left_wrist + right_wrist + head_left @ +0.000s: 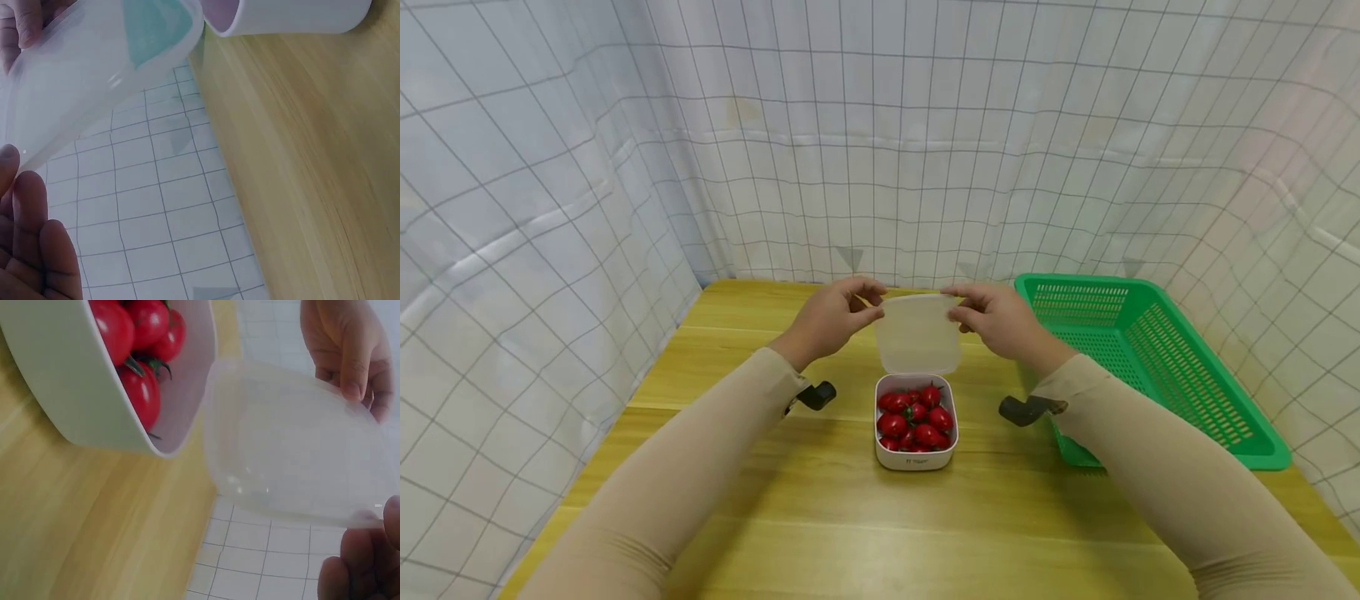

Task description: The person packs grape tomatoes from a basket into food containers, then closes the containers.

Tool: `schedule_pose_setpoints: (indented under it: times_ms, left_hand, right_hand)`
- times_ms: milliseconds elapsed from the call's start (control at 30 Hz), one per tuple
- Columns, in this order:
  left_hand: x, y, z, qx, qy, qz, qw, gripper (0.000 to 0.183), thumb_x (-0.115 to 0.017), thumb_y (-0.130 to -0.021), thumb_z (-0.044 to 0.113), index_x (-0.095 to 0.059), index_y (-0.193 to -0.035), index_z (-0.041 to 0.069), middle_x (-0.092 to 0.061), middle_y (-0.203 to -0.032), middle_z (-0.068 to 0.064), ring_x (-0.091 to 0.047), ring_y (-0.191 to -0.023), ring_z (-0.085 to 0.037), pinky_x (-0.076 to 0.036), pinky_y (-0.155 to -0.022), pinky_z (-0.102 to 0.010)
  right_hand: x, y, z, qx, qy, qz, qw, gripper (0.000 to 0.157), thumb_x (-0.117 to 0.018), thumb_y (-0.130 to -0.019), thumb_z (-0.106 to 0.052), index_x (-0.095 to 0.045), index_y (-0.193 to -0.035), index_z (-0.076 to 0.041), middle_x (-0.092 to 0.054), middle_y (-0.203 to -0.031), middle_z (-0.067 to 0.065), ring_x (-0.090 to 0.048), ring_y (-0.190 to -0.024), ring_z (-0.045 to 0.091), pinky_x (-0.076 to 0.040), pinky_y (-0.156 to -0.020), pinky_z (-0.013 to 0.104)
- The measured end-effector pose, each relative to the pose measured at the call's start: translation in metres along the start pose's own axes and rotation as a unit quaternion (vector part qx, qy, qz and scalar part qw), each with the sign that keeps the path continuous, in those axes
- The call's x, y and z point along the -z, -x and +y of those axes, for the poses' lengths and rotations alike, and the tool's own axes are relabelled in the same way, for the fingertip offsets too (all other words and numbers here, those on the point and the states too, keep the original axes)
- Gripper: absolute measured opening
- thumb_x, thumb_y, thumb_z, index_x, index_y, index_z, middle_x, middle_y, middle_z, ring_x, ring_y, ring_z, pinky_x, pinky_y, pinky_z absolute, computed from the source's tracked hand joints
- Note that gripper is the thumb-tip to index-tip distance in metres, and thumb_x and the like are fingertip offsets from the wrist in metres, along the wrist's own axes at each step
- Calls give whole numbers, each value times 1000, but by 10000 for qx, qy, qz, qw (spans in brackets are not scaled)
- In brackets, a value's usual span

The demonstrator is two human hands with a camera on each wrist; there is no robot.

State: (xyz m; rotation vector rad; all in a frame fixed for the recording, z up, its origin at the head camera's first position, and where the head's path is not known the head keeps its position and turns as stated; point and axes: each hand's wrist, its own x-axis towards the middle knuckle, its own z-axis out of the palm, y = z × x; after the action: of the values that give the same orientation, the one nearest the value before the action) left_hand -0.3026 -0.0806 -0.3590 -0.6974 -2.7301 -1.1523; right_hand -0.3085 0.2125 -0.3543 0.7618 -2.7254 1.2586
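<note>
A translucent plastic lid (919, 335) is held tilted up at the far rim of a white square container (914, 459). My left hand (835, 316) pinches the lid's upper left corner between thumb and fingers. At the upper right corner my right hand (1002, 322) pinches it the same way. Inside the container lie several small red tomatoes (916, 414), some with green stems. In the right wrist view the lid (294, 447) stands beside the container's rim, with both hands on its far edge. The left wrist view shows the lid (75, 81) close by the container (300, 15).
A green plastic basket (1273, 454) with slotted walls stands on the right, partly behind my right forearm. The wooden table (880, 542) runs under everything. White grid-patterned sheeting (910, 125) encloses the table at the back and sides.
</note>
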Motion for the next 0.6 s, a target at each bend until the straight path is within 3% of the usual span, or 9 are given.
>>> schedule_pose_setpoints:
  times_ms: [200, 433, 600]
  left_hand:
    - [0, 1, 2, -110, 52, 59, 9999, 27, -67, -105, 23, -72, -129, 13, -74, -112, -3, -69, -92, -18, -57, -75, -34]
    - [-1, 3, 6, -215, 182, 192, 9994, 28, -65, -106, 31, -74, -128, 16, -76, -112, -2, -65, -85, -18, -51, -70, -34]
    - [1, 6, 9, -205, 212, 274, 9992, 28, -65, -106, 32, -75, -127, 16, -76, -111, -2, -64, -85, -19, -51, -70, -34]
  right_hand:
    - [-4, 5, -3, 24, -11, 93, 10000, 36, -66, -104, -12, -68, -140, -9, -76, -92, 11, -68, -80, 25, -51, -60, 25]
    - [-4, 6, -3, 137, -518, 377, 9978, 33, -65, -104, -6, -69, -137, -4, -74, -93, 18, -71, -84, 28, -62, -78, 30]
    - [-1, 8, -5, 235, -655, 274, 9972, 32, -63, -106, -8, -70, -136, -4, -75, -96, 19, -69, -84, 28, -61, -77, 30]
